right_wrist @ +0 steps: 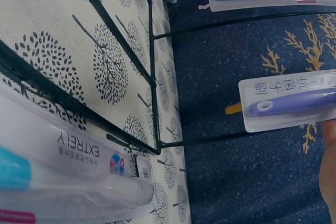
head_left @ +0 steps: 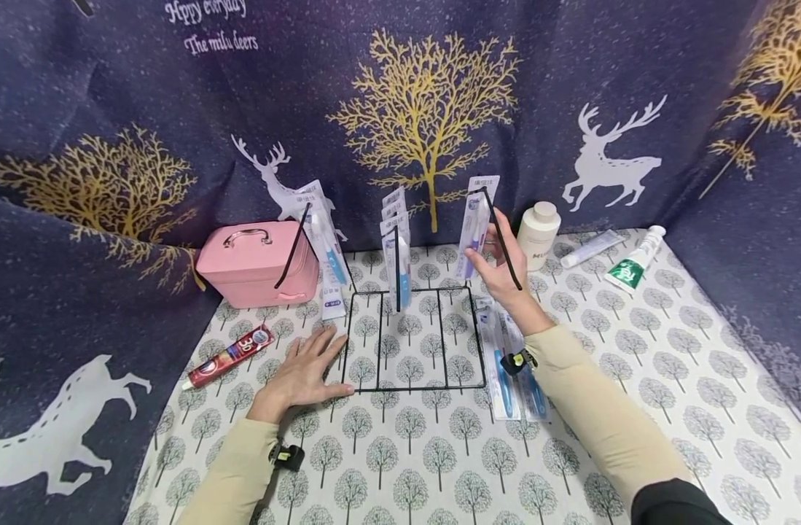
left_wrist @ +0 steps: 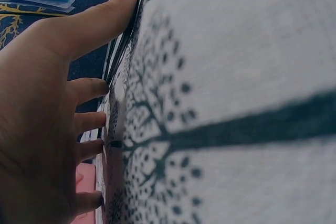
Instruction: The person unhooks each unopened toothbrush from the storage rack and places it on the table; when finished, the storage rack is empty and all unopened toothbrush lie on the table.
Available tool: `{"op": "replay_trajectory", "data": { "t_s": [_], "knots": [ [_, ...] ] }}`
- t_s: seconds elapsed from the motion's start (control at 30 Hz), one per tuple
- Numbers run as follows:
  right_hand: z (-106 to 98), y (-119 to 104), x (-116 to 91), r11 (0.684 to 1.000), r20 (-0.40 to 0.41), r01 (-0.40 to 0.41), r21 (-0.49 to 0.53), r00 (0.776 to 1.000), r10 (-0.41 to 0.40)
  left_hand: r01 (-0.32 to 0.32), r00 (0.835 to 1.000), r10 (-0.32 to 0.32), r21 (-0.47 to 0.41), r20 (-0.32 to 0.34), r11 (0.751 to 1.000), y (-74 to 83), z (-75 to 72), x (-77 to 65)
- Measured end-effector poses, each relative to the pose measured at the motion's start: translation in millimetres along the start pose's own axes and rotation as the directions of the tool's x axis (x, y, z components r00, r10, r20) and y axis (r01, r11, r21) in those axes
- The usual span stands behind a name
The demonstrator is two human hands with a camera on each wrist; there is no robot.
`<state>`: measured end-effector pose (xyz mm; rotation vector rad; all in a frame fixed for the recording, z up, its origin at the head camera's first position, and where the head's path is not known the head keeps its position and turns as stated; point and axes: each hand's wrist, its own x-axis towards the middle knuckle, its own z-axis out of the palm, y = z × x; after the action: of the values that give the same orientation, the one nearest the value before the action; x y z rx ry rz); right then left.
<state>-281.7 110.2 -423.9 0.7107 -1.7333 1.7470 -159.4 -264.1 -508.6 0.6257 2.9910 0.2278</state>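
A black wire rack lies on the table, with slanting prongs above its base. My right hand pinches a packaged purple toothbrush at the right prong; its label end shows in the right wrist view. Whether another pack sits behind it, I cannot tell. Packaged toothbrushes hang from the left prong, and several more from the middle one. With fingers spread, my left hand rests by the rack's front left corner, thumb at the wire. Packaged blue toothbrushes lie beneath my right forearm.
Left of the rack stand a pink case and, nearer, a red toothpaste tube. A white bottle, a pale tube and a green-and-white tube are at the back right. A dark patterned cloth hangs behind.
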Motion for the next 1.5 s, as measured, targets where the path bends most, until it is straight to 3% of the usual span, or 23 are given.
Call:
{"op": "replay_trajectory", "data": {
  "t_s": [0.3,0.63,1.17,1.5],
  "knots": [
    [5,-6,2,1.0,-0.002,0.005,0.03,1.0,-0.005,0.004,1.0,-0.004,0.0,0.009,1.0,1.5,-2.9,1.5],
    [2,-10,1,0.999,0.013,-0.03,-0.025,0.999,0.03,0.009,1.0,-0.009,0.006,0.028,1.0,3.0,-3.9,0.3],
    [-5,-22,-9,0.999,0.057,0.03,-0.03,0.998,-0.028,0.018,0.999,-0.018,0.006,0.032,1.0,1.8,-3.3,0.4],
    [-7,-31,-21,0.996,0.049,0.079,0.052,0.995,-0.081,0.012,1.0,-0.012,0.006,0.028,1.0,1.9,-2.8,1.1]
  ]
}}
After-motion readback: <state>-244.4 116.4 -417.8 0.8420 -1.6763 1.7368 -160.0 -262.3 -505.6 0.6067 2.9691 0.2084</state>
